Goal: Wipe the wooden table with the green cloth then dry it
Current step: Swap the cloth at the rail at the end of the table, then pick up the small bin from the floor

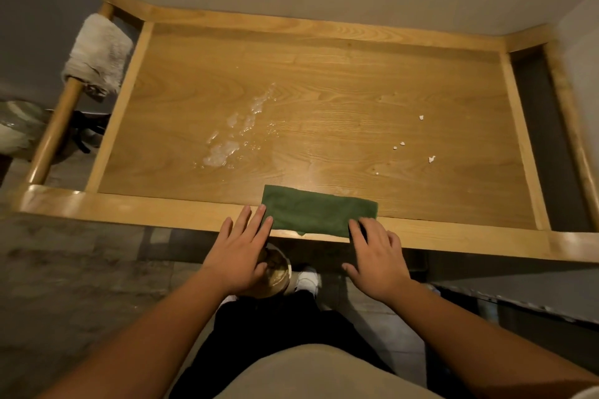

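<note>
Both hands, the left hand (238, 248) and right hand (377, 254), rest open-fingered on the folded green cloth (316, 212) at the desk (324, 81) edge; best press flat, then sweep toward the wet patch (233, 136) and crumbs (418, 142).

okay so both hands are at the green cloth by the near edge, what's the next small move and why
Probably push the green cloth forward and left into the wet foamy patch. Both the left hand and right hand rest open at its ends, and the wooden table looks unwiped, crumbs included.
</note>
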The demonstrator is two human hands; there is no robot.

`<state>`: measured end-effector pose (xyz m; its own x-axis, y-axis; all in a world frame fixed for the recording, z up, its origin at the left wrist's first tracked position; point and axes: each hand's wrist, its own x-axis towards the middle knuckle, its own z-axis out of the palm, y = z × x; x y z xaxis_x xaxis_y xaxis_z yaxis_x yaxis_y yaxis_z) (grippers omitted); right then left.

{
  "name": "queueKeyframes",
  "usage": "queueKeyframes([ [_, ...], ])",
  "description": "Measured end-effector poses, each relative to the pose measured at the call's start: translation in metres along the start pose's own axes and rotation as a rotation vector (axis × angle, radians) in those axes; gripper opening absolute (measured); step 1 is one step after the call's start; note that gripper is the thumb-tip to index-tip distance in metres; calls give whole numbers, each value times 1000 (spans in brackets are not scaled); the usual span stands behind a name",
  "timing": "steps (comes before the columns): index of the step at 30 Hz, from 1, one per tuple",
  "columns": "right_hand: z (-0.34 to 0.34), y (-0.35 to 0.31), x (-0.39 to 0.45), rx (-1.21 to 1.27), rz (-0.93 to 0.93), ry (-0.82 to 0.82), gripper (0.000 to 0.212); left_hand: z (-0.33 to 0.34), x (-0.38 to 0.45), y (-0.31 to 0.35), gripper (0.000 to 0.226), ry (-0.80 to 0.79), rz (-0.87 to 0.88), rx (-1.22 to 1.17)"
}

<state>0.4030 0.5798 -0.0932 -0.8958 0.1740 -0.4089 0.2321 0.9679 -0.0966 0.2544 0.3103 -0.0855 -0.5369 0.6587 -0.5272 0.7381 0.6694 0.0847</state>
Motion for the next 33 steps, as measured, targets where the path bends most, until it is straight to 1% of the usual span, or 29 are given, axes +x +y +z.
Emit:
queueKeyframes([
  [2,5,-9,-7,-23,-9,-7,96,10,-14,-4,93,-13,-25,-33],
  [5,11,-27,-22,-53,-105,15,96,23,-37,-11,90,-57,-40,-84],
  [8,24,-49,-36,-59,-174,-41,93,35,-58,-18,89,-67,-33,-143],
  [14,50,-111,-57,-13,-70,-211,89,64,-94,-46,88,-82,-5,-156],
  [22,87,-194,-80,167,87,-296,85,112,-120,-63,86,-110,-41,-167],
  [26,106,-206,-73,286,201,-336,82,143,-120,-67,89,-186,-108,-201],
  [30,139,-205,-50,280,231,-376,80,182,-99,-57,88,-228,-159,-296],
  [31,152,-203,-40,292,240,-372,79,196,-89,-53,86,-219,-160,-326],
  [33,186,-198,-17,327,252,-359,77,227,-67,-49,82,-138,-178,-373],
])
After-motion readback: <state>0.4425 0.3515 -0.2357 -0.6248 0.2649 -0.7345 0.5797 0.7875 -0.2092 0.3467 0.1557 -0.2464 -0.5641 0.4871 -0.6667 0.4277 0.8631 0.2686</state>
